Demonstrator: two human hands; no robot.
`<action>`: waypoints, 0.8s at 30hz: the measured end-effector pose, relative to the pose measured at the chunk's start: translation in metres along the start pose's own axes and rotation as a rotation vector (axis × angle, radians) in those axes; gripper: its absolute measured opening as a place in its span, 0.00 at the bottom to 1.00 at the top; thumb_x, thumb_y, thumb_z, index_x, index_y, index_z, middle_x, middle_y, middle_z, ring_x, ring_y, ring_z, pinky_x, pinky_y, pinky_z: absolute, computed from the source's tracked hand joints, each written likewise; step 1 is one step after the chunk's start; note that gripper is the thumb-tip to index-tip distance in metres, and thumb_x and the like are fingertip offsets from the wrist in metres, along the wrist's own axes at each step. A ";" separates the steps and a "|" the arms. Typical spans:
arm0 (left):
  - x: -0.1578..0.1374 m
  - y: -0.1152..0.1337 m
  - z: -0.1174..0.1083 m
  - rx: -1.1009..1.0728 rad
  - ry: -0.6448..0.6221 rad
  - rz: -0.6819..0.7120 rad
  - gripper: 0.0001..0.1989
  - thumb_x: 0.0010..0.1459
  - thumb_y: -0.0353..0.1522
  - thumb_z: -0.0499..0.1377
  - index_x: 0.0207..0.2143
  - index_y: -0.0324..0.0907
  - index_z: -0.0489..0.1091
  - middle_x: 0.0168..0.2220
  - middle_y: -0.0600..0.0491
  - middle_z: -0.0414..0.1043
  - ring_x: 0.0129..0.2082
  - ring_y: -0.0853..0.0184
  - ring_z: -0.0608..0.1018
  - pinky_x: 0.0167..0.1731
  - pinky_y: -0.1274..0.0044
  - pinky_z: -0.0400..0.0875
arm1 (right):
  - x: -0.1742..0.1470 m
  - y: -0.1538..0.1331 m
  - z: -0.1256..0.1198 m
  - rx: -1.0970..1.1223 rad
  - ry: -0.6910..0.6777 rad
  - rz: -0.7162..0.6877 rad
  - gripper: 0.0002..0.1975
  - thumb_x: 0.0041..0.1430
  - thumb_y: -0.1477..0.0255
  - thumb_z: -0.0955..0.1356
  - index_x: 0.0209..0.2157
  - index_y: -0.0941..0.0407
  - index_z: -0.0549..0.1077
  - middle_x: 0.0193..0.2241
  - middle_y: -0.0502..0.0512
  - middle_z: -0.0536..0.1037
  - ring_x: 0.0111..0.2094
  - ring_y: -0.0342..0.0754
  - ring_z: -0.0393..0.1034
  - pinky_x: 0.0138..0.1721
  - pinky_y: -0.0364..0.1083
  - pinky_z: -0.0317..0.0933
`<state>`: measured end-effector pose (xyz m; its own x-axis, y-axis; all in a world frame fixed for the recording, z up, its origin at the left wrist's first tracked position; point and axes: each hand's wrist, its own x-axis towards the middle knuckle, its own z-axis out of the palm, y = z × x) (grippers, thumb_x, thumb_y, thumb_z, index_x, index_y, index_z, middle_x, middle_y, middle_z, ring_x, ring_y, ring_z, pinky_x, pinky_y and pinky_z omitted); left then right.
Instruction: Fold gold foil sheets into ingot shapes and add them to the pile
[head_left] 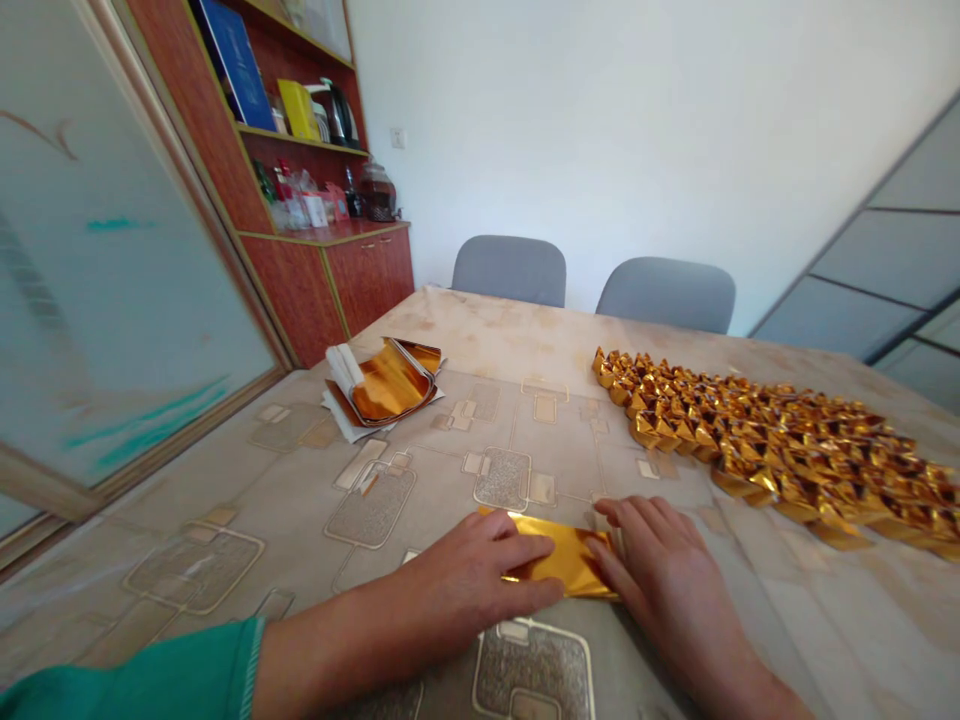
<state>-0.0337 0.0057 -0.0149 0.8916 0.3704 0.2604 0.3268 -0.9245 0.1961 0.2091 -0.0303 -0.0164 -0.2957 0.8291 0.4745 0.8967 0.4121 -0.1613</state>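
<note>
A folded strip of gold foil paper (574,555) lies flat on the patterned tablecloth, close in front of me. My left hand (491,575) rests on its left part, with the fingers stretched out and the thumb near the close edge. At the right end, my right hand (664,570) touches the strip with its thumb, while its other fingers extend past the far edge. Both hands are open, pressing rather than gripping. The strip's two ends are partly covered by the hands.
A stack of gold foil sheets (394,385) with white backing lies at the left of the table (442,480). Rows of folded gold foil pieces (765,430) spread over the right side. Two grey chairs (510,268) stand behind, near a wooden cabinet (367,275).
</note>
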 end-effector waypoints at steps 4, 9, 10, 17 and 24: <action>0.000 -0.003 0.004 0.023 -0.008 0.025 0.15 0.69 0.35 0.52 0.56 0.53 0.67 0.54 0.52 0.70 0.45 0.63 0.70 0.47 0.72 0.66 | -0.016 -0.020 -0.007 0.027 0.026 -0.281 0.16 0.71 0.71 0.57 0.44 0.54 0.74 0.38 0.53 0.79 0.40 0.52 0.70 0.49 0.52 0.59; 0.000 -0.005 0.004 0.026 -0.013 0.047 0.16 0.69 0.33 0.51 0.57 0.51 0.66 0.56 0.51 0.69 0.46 0.63 0.70 0.47 0.71 0.65 | -0.036 -0.026 0.005 -0.020 0.052 -0.301 0.21 0.73 0.70 0.53 0.44 0.55 0.76 0.37 0.53 0.81 0.39 0.51 0.72 0.51 0.54 0.59; 0.000 -0.004 0.002 0.026 -0.014 0.055 0.16 0.69 0.33 0.51 0.57 0.50 0.67 0.56 0.51 0.69 0.46 0.63 0.70 0.47 0.71 0.65 | -0.038 -0.025 0.006 -0.034 0.035 -0.299 0.21 0.73 0.69 0.53 0.45 0.55 0.76 0.38 0.53 0.81 0.39 0.51 0.72 0.51 0.54 0.60; -0.004 -0.004 -0.009 0.048 0.019 0.086 0.14 0.69 0.33 0.51 0.54 0.47 0.69 0.55 0.50 0.71 0.48 0.63 0.72 0.48 0.72 0.67 | -0.042 -0.015 -0.003 -0.083 -0.065 -0.301 0.19 0.72 0.71 0.55 0.49 0.54 0.74 0.40 0.55 0.79 0.42 0.53 0.72 0.48 0.54 0.66; -0.037 -0.014 -0.016 0.102 0.048 -0.004 0.13 0.68 0.31 0.53 0.51 0.49 0.71 0.58 0.53 0.69 0.53 0.61 0.72 0.51 0.69 0.66 | -0.043 -0.016 -0.006 -0.073 -0.138 -0.290 0.15 0.65 0.74 0.61 0.50 0.53 0.73 0.39 0.55 0.79 0.40 0.54 0.71 0.46 0.54 0.68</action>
<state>-0.0765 0.0062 -0.0127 0.8749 0.3757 0.3055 0.3627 -0.9265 0.1006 0.2093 -0.0743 -0.0293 -0.5800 0.7264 0.3687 0.7881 0.6149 0.0282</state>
